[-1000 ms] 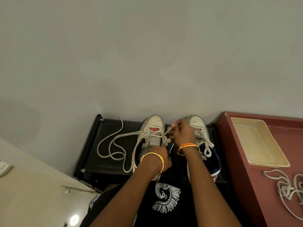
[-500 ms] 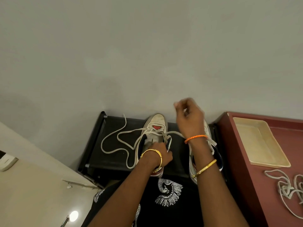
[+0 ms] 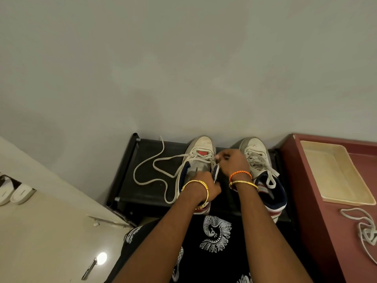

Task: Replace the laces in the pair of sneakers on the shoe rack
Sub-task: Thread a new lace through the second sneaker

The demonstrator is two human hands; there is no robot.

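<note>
Against a plain grey wall, the black shoe rack (image 3: 142, 180) carries both sneakers, toes to the wall. My left hand (image 3: 206, 183) grips the left sneaker (image 3: 201, 148) at its collar, while my right hand's (image 3: 232, 162) fingers pinch its lace (image 3: 155, 166) at the eyelets; the loose end trails across the rack. Beside it, the right sneaker (image 3: 255, 152) sits laced, and spare laces (image 3: 365, 231) lie on the red worktop (image 3: 326, 231) near a tray (image 3: 334, 174).

Dim, even indoor light, soft shadows — wide-angle bending at edges, slight blur

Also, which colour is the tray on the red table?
The tray is pale cream, best seen in the head view.
</note>
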